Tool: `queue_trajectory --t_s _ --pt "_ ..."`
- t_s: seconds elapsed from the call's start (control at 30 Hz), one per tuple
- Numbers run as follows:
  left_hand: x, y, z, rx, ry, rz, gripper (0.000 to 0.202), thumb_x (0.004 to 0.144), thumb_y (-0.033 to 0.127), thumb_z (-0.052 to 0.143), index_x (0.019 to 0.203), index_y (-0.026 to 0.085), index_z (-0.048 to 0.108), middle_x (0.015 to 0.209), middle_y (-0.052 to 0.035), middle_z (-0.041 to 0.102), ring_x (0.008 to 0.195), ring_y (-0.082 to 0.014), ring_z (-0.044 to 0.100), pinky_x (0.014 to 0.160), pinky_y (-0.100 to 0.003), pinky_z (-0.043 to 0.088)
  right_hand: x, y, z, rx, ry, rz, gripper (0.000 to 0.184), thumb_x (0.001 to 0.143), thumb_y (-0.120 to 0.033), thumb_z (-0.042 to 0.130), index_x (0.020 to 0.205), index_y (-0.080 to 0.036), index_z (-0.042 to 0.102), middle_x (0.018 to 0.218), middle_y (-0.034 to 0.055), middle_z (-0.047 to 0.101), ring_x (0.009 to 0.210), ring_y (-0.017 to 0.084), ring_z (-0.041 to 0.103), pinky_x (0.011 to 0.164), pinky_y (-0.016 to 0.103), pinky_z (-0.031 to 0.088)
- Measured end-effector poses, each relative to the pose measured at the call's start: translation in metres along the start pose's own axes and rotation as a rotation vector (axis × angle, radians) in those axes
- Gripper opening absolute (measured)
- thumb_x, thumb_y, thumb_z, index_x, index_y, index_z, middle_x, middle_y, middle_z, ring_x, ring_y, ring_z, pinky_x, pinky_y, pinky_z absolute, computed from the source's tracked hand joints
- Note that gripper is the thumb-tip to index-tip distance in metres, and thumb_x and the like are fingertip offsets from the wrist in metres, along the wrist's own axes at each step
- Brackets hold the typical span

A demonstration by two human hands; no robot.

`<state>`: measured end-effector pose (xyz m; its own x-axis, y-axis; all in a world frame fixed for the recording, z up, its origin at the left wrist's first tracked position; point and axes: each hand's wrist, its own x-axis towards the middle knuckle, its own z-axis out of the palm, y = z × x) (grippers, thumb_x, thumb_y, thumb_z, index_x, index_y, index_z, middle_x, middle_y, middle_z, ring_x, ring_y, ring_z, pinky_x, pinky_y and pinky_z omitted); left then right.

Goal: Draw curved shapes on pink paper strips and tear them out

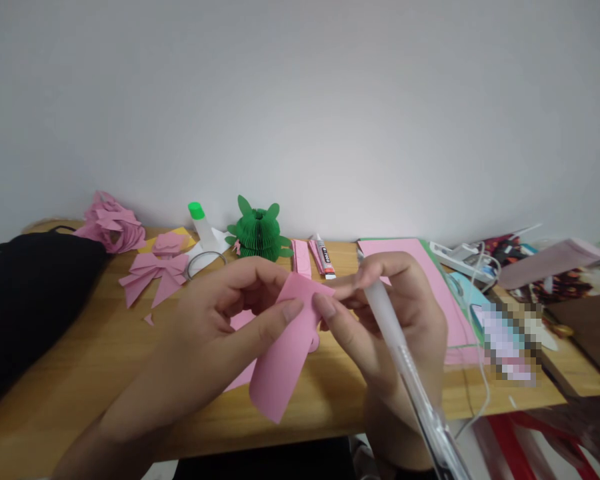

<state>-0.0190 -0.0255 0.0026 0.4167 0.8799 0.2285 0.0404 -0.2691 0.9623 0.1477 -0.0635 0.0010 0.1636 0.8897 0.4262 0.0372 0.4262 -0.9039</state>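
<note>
One pink paper strip [284, 360] is pinched by left hand [210, 323] and right hand [421, 320] — which also holds a pen [401, 350].

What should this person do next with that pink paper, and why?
Probably press gently along the upper end of the pink paper strip with both thumbs: the left hand and right hand meet there, while the lower end hangs free and curved. The pen-like tool leaves the right thumb usable.
</note>
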Motion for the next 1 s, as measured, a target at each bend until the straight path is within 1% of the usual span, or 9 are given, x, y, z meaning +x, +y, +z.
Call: queue_trajectory --t_s 0.2,0.4,0.53,0.6,0.7,0.8,0.87,0.93,1.0 --pt "0.001 0.0 0.0 0.007 0.004 0.007 0.007 0.091 0.031 0.066 0.09 0.035 0.072 0.08 0.0091 0.073 0.069 -0.0086 0.069 0.062 -0.015 0.055 0.001 0.0 0.001 0.021 -0.008 0.007 0.028 0.083 -0.011 0.071 0.091 -0.028 0.05 0.072 -0.0067 0.063 0.056 0.009 0.064 0.048 0.019 0.052" --pt "0.002 -0.002 0.001 0.054 0.04 0.014 0.004 0.09 0.034 0.067 0.088 0.033 0.07 0.076 0.0083 0.07 0.067 -0.0092 0.066 0.058 -0.015 0.052 0.004 -0.001 0.001 0.044 -0.021 0.035 0.028 0.082 -0.01 0.07 0.089 -0.028 0.05 0.07 -0.0075 0.061 0.056 0.009 0.063 0.051 0.019 0.053" --pt "0.005 -0.001 0.003 0.028 0.046 0.02 0.012 0.091 0.034 0.064 0.081 0.03 0.071 0.074 0.0077 0.07 0.067 -0.0082 0.064 0.057 -0.013 0.05 0.007 -0.001 0.0 0.076 -0.051 0.069 0.028 0.082 -0.009 0.069 0.088 -0.027 0.049 0.068 -0.0083 0.059 0.055 0.008 0.061 0.054 0.02 0.053" --pt "0.005 0.0 0.006 -0.047 0.06 0.003 0.015 0.091 0.032 0.064 0.079 0.028 0.072 0.073 0.0065 0.07 0.067 -0.0087 0.064 0.057 -0.014 0.05 0.008 0.0 -0.001 0.093 -0.077 0.09 0.027 0.082 -0.011 0.069 0.087 -0.027 0.048 0.068 -0.0078 0.059 0.056 0.009 0.062 0.053 0.021 0.053" --pt "0.005 0.003 0.01 -0.169 0.086 -0.096 0.015 0.089 0.03 0.066 0.077 0.024 0.071 0.071 0.0044 0.071 0.066 -0.0105 0.066 0.058 -0.018 0.052 0.009 0.0 -0.001 0.105 -0.092 0.116 0.027 0.082 -0.015 0.072 0.087 -0.026 0.047 0.068 -0.0069 0.061 0.056 0.01 0.062 0.053 0.022 0.054" --pt "0.005 0.006 0.011 -0.204 0.113 -0.162 0.014 0.086 0.029 0.069 0.074 0.023 0.069 0.069 0.004 0.07 0.064 -0.0122 0.066 0.058 -0.021 0.053 0.009 0.0 -0.001 0.1 -0.095 0.135 0.028 0.082 -0.02 0.074 0.087 -0.026 0.047 0.066 -0.0075 0.06 0.056 0.01 0.062 0.053 0.023 0.054" --pt "0.006 0.005 0.009 -0.177 0.138 -0.154 0.014 0.085 0.029 0.07 0.072 0.024 0.07 0.067 0.0047 0.069 0.062 -0.0126 0.065 0.056 -0.022 0.052 0.01 0.001 -0.002 0.096 -0.099 0.144 0.03 0.082 -0.025 0.075 0.087 -0.026 0.046 0.064 -0.0082 0.059 0.055 0.01 0.062 0.053 0.023 0.053" --pt "0.008 0.004 0.006 -0.116 0.154 -0.113 0.014 0.083 0.028 0.072 0.07 0.026 0.071 0.065 0.0052 0.067 0.062 -0.0123 0.063 0.056 -0.022 0.05 0.01 0.001 -0.003 0.096 -0.106 0.154 0.032 0.082 -0.03 0.076 0.087 -0.026 0.044 0.063 -0.0086 0.059 0.054 0.011 0.061 0.053 0.023 0.053" --pt "0.009 0.002 0.003 -0.055 0.13 -0.059 0.013 0.082 0.026 0.072 0.069 0.026 0.073 0.065 0.0053 0.067 0.064 -0.0117 0.061 0.058 -0.021 0.048 0.012 0.001 -0.005 0.097 -0.12 0.172 0.035 0.081 -0.033 0.077 0.087 -0.026 0.043 0.06 -0.0087 0.061 0.053 0.011 0.061 0.053 0.024 0.053"
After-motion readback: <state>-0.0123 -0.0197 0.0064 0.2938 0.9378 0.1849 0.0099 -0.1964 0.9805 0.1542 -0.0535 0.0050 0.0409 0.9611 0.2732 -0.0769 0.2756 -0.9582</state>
